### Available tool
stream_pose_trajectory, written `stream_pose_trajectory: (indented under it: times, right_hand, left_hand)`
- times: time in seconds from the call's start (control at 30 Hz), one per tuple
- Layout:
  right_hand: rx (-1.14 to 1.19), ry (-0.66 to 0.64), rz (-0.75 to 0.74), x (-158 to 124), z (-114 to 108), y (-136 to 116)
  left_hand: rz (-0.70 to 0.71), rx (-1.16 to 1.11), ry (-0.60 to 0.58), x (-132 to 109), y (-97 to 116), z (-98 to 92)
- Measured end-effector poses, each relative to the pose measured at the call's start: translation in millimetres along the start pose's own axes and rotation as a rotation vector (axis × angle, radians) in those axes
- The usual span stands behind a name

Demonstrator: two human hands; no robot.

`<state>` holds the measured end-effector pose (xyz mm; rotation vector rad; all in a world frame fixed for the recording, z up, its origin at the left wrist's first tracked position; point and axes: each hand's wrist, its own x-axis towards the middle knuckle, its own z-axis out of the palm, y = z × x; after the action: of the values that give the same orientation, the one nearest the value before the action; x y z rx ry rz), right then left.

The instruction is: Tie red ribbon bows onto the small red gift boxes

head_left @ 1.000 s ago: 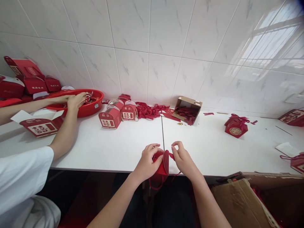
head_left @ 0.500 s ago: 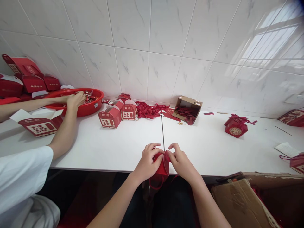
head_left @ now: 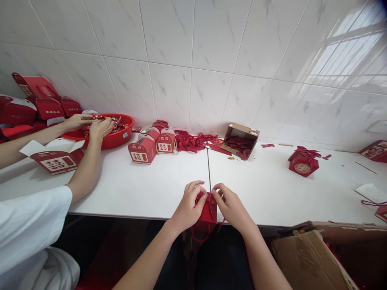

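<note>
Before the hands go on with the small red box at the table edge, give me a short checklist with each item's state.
1. Both hands on the box: ok. Left hand and right hand grip the red box from either side.
2. Box supported: cannot tell. It sits at the near edge of the table, partly over it.
3. Top flaps closed: cannot tell; fingers cover them.
4. Ribbon free: not ok. A ribbon loop dangles below the box.
5. Co-worker's hands apart: ok. They are at the red basin, far left.
6. Spare ribbons in view: ok. Ribbon pile by the wall.
</note>
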<state>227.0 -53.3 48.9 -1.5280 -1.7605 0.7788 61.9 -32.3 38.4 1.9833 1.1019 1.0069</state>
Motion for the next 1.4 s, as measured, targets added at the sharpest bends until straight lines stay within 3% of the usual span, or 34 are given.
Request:
stream_pose_trajectory:
  times: [0.27,0.43,0.53,0.63,0.77,0.87,0.93,1.03,1.17,1.3,1.4]
  right_hand:
    - [0.163,0.006,-0.226,5,4,1]
    - [0.348,0.113,-0.218,5,-7,-9]
    - [0.426,0.248,-0.201,-4,-23,-12]
    - [0.558,0.474,-0.241,-23,-40,-19]
    - [0.748,0.807,-0.443,-54,-57,-37]
    - [0.881,0.919,-0.559,-65,-61,-48]
    - [0.983,0.95,-0.512,-62,-57,-48]
    - [1.144,0.872,-0.294,-48,-39,-38]
    - [1.299,0.585,-0.039,-25,-4,-21]
    - [1.369,0.337,0.061,-8,23,-13]
    - [1.325,0.225,0.109,0,31,-11]
  left_hand:
    - [0.024,-0.069,0.028,7,17,-12.7]
    - [0.035,0.021,0.032,-6,14,-18.1]
    - [-0.036,0.064,-0.019,-19,2,-17.9]
    - [-0.156,0.014,-0.004,-27,-11,-11.8]
    - [-0.252,-0.139,0.078,-29,-22,2.5]
    - [-0.292,-0.265,0.146,-30,-27,12.6]
    - [-0.32,-0.357,0.175,-31,-29,17.7]
    - [-0.339,-0.477,0.201,-32,-31,22.6]
    - [-0.374,-0.563,0.221,-32,-28,24.4]
    - [-0.38,-0.658,0.245,-31,-24,23.1]
    - [-0.387,-0.742,0.258,-31,-23,21.9]
